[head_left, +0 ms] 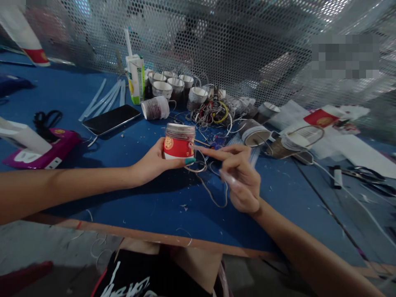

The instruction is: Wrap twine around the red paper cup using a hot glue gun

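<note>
My left hand (151, 161) is wrapped round a red paper cup (177, 147), held a little above the blue table. Brownish cord winds round the cup's upper part, and the lower part is bare red and white. A thin loose cord (213, 201) trails from the cup's right side down to the table. The index finger of my right hand (243, 175) stretches to that side, at or very near the cup wall. Its other fingers are bent and apart, the thumb is blurred, and I see nothing held in them.
Several cord-wrapped cups (162, 89) stand behind, beside a drink carton (135, 78). Tangled cords (213, 113) lie at the back middle. A phone (111, 119) and purple power strip (46, 150) are on the left, scissors (371, 175) on the right. Perforated metal mesh (216, 41) borders the table.
</note>
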Action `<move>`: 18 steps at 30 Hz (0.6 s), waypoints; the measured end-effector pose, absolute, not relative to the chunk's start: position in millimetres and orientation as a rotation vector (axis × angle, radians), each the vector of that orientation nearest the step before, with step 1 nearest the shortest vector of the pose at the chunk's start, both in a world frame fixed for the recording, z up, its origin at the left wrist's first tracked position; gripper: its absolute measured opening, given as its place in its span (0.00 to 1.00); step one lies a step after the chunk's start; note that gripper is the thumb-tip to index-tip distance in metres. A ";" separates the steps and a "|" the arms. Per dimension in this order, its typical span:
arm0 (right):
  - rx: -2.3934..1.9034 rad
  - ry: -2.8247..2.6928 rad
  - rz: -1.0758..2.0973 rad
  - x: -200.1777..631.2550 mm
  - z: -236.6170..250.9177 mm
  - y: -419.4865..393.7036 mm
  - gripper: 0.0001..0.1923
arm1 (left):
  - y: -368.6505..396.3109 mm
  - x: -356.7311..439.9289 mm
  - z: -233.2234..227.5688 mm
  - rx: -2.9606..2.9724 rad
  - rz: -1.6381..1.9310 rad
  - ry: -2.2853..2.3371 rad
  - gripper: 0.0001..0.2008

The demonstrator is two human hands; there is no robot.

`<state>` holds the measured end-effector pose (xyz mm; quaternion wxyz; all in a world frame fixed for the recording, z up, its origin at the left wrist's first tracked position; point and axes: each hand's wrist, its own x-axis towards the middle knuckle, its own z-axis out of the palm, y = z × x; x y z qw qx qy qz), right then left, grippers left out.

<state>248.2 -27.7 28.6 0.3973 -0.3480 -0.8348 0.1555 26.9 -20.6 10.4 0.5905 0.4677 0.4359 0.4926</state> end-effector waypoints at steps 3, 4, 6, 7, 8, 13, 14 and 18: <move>-0.718 -2.231 0.517 245.0 33.7 -28.7 0.10 | -21.1 26.3 9.6 1.078 1.130 0.953 0.32; -0.707 -2.225 0.553 244.6 34.0 -28.4 0.11 | -21.2 26.0 9.6 1.078 1.124 0.930 0.32; -0.703 -2.132 0.606 244.8 32.3 -27.1 0.11 | -21.4 25.4 9.7 1.070 1.112 0.882 0.32; -0.704 -2.073 0.626 245.0 30.9 -26.3 0.11 | -21.5 25.2 9.9 1.061 1.104 0.861 0.32; -0.711 -2.010 0.641 245.1 29.4 -25.4 0.11 | -21.5 25.0 10.0 1.052 1.097 0.843 0.32; -0.696 -1.689 0.771 240.3 27.5 -19.5 0.13 | -20.9 24.3 9.4 1.020 1.085 0.786 0.32; -0.686 -1.618 0.809 238.8 28.3 -18.2 0.14 | -20.7 24.2 9.2 1.018 1.084 0.782 0.32; -0.656 -1.408 0.823 234.9 32.3 -16.4 0.11 | -19.8 24.1 8.7 1.018 1.083 0.776 0.31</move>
